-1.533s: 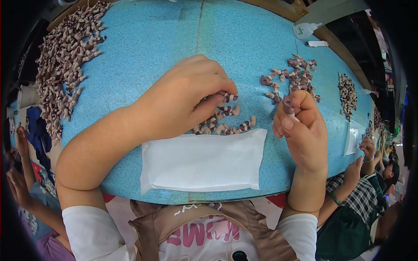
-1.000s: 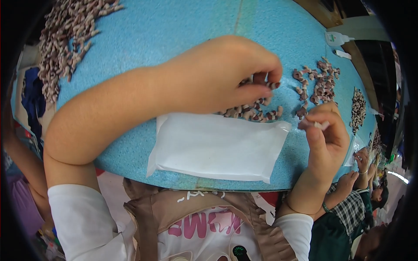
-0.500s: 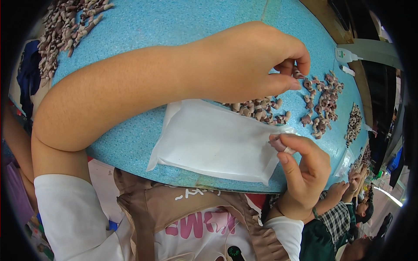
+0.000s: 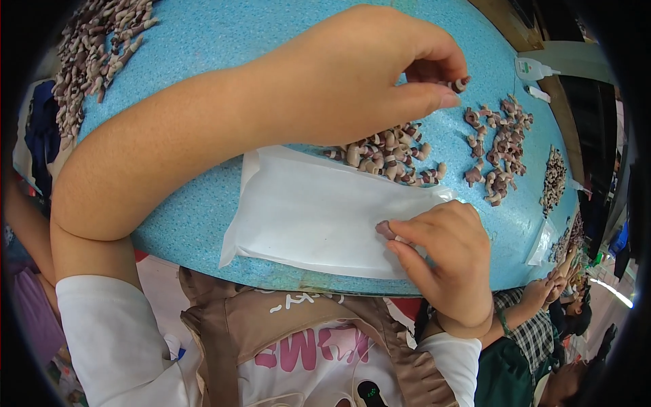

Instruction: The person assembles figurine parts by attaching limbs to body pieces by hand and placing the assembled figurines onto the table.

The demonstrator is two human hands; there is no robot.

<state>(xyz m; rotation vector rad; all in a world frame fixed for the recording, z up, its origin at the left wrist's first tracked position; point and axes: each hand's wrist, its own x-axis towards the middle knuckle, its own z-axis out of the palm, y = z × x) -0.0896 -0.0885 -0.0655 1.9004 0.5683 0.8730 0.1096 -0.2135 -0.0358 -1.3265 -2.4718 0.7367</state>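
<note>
My left forearm reaches across the table, and my left hand is closed at the far right. Between its thumb and finger is a small striped brown-and-cream piece. My right hand pinches a small mauve piece with a pale part above the right end of a flat white packet lying at the near table edge. Just beyond the packet, partly under my left wrist, is a pile of small mauve, brown and cream pieces. A looser group of similar pieces lies right of it.
A large heap of longer banded pieces covers the far left of the blue table. At the right stand a white squeeze bottle and another small pile, near a clear bag. Another person's hands work farther right.
My right hand has moved left over the packet with its mauve piece. My left hand has shifted slightly up and left, still holding the striped piece, and more of the pile below it shows.
</note>
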